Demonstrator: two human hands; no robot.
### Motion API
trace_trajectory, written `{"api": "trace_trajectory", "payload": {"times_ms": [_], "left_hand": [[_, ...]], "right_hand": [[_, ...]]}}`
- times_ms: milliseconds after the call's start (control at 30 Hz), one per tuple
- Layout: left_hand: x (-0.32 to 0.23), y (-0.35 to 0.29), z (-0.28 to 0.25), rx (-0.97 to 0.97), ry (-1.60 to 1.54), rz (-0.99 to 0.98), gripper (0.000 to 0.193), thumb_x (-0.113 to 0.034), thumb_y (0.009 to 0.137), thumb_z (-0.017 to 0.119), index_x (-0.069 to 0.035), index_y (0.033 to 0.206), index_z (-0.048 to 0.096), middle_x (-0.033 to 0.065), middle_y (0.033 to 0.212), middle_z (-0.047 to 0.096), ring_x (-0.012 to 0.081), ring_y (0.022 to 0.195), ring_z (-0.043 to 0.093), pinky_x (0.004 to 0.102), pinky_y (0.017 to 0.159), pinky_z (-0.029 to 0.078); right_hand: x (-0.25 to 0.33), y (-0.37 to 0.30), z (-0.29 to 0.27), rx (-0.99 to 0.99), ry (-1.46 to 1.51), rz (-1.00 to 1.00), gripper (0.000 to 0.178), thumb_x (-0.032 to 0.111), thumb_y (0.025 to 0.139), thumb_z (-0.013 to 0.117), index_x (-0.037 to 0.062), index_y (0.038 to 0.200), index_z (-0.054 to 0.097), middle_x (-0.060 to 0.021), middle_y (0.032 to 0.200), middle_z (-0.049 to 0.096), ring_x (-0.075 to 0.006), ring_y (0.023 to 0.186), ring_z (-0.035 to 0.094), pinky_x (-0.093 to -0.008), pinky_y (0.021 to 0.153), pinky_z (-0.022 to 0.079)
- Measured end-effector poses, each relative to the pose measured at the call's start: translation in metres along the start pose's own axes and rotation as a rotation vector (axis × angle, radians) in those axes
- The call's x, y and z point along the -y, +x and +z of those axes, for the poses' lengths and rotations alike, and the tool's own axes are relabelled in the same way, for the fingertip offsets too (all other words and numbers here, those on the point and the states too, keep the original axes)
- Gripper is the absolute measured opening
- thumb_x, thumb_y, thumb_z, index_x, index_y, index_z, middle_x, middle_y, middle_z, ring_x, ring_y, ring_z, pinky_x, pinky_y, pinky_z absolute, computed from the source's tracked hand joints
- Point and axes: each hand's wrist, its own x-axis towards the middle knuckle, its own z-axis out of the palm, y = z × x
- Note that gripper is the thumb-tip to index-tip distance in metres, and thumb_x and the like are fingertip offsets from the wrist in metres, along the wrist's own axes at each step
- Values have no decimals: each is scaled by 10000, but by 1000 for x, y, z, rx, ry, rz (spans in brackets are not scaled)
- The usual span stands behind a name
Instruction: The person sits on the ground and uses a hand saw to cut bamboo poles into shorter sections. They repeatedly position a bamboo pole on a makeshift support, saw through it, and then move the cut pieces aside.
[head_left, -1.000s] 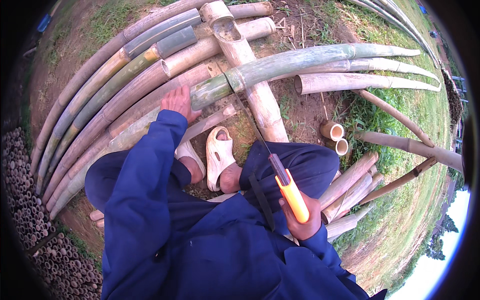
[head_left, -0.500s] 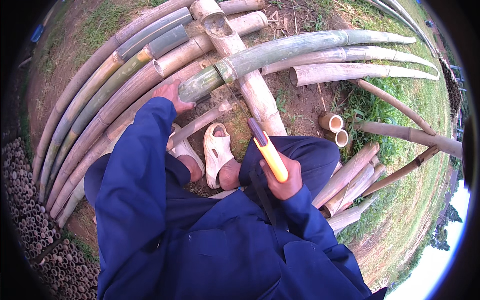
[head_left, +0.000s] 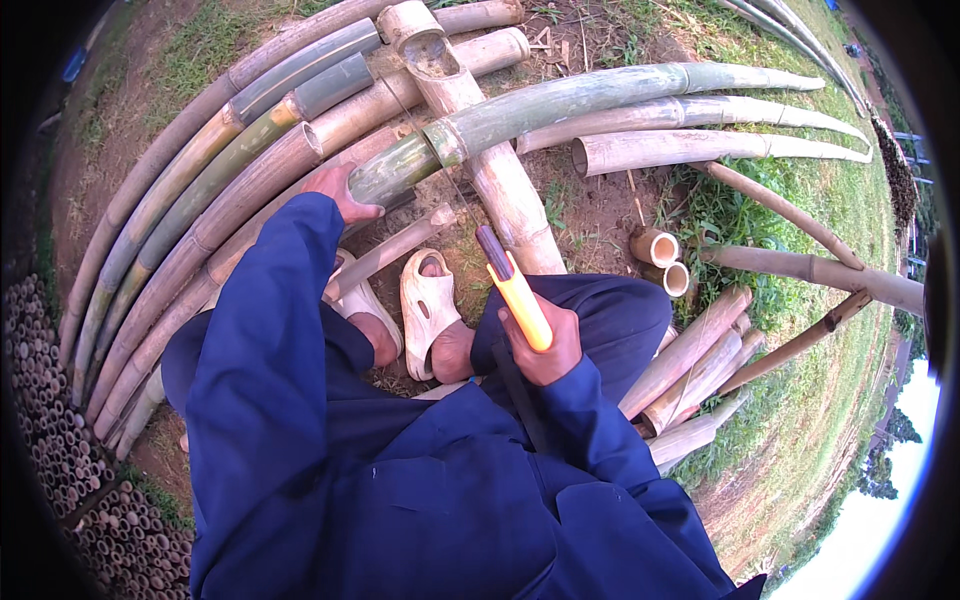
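A green bamboo pole [head_left: 580, 97] lies across a thick pale bamboo post [head_left: 510, 195] in front of me. My left hand [head_left: 340, 192] grips its near left end, thumb stretched along the cut end. In my right hand [head_left: 546, 343] is a hand saw [head_left: 521, 305] by its yellow-orange handle. The thin blade, seen almost edge-on, runs forward to the pole at a dark line around it, right of my left hand. How deep the blade sits in the bamboo I cannot tell.
Several long bamboo poles [head_left: 215, 225] lie at the left, and two pale ones [head_left: 690, 145] at the right. Two short bamboo cups [head_left: 655, 245] and split pieces [head_left: 690, 370] rest near my right knee. A bamboo stick [head_left: 390, 250] leans between my sandals [head_left: 430, 310].
My right hand has pushed the saw forward and slightly left, toward the pole. My left hand keeps its hold on the pole's end. The whole view has shifted a little.
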Motion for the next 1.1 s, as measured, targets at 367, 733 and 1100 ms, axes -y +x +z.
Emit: {"api": "trace_trajectory", "payload": {"times_ms": [367, 733, 1100], "left_hand": [[-1, 0, -3, 81, -6, -36, 1046, -514, 590, 878, 47, 1418, 572, 287, 1303, 661, 390, 1239, 641, 433, 1084, 476], [8, 2, 6, -17, 17, -6, 961, -523, 587, 882, 1, 1356, 641, 262, 1213, 710, 393, 1161, 680, 440, 1042, 504], [8, -2, 9, 17, 37, -23, 959, -541, 589, 879, -57, 1381, 639, 245, 1234, 707, 391, 1178, 672, 451, 1053, 501]], "right_hand": [[15, -51, -39, 26, -31, 165, 275, 18, 904, 712, -24, 1176, 715, -215, 926, 755, -336, 891, 777, -346, 772, 578], [35, -79, -64, 42, -129, 35, 297, 13, 896, 735, -24, 1190, 718, -167, 855, 730, -261, 751, 730, -339, 708, 557], [27, -49, -46, 50, -130, 28, 263, 18, 876, 737, -6, 1137, 724, -196, 858, 736, -349, 764, 753, -362, 688, 573]]}}
